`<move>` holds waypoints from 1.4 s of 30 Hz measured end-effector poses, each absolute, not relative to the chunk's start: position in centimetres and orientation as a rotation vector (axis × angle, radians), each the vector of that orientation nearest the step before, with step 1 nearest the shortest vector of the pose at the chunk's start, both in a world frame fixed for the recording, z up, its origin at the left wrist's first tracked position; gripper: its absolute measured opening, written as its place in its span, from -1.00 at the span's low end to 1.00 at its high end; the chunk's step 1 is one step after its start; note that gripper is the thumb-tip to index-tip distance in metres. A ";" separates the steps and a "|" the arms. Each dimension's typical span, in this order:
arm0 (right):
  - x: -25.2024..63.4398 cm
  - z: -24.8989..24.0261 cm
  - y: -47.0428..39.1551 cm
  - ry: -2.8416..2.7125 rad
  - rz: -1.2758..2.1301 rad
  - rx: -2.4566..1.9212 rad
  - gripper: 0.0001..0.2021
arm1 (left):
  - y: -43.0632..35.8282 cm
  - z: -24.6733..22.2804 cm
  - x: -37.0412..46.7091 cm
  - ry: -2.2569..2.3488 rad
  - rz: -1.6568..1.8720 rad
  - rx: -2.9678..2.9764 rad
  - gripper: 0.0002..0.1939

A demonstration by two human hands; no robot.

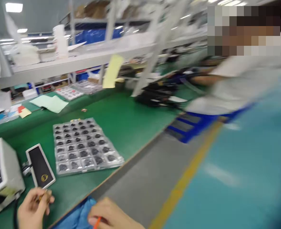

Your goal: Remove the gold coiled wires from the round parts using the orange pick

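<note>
At the lower left, my left hand (35, 206) pinches a small brass-coloured part (43, 196) between thumb and fingers. My right hand (109, 213) is closed around an orange tool (97, 222), low in the view over blue cloth (77, 216); only a short piece of the tool shows. Just beyond my left hand lies a white-rimmed tray with a black inside (38, 165), with a gold ring-like piece (44, 177) in it. Farther right, a clear compartment tray (84, 146) holds many dark parts.
A white device with a display (3, 171) stands at the left edge of the green table (121, 117). A shelf rail (83, 60) with a yellow note (113, 71) crosses above. At the upper right sits another person (238, 82), blurred, near a blue chair (190, 127).
</note>
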State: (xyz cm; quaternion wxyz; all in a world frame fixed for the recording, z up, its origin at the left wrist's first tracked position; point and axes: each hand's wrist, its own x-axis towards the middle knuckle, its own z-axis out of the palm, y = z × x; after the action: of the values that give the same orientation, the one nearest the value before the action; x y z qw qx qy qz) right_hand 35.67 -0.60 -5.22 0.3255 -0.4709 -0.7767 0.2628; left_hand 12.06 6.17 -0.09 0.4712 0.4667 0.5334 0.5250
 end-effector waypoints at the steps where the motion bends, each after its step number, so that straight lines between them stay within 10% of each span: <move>1: 35.5 -3.6 -0.4 -2.006 0.696 -1.135 -0.63 | 6.3 0.3 12.4 1.269 1.316 1.122 -0.69; 8: 30.2 2.0 5.1 -1.699 0.407 -0.902 -0.89 | 8.0 2.4 14.5 1.184 1.440 0.983 -0.86; 23: 25.6 0.6 8.7 -1.841 0.201 -0.919 -0.89 | 5.5 1.7 13.1 1.241 1.427 1.088 -0.59; 42: 26.3 1.5 8.7 -1.861 0.659 -0.738 -0.84 | 5.7 -0.2 12.7 1.371 1.375 1.170 -0.61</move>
State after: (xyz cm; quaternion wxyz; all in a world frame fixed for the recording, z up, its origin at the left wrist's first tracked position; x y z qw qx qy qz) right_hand 26.29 8.72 1.51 0.4945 -0.3042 -0.7675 0.2718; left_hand 12.71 5.73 -0.25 0.4236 0.4674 0.5480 0.5494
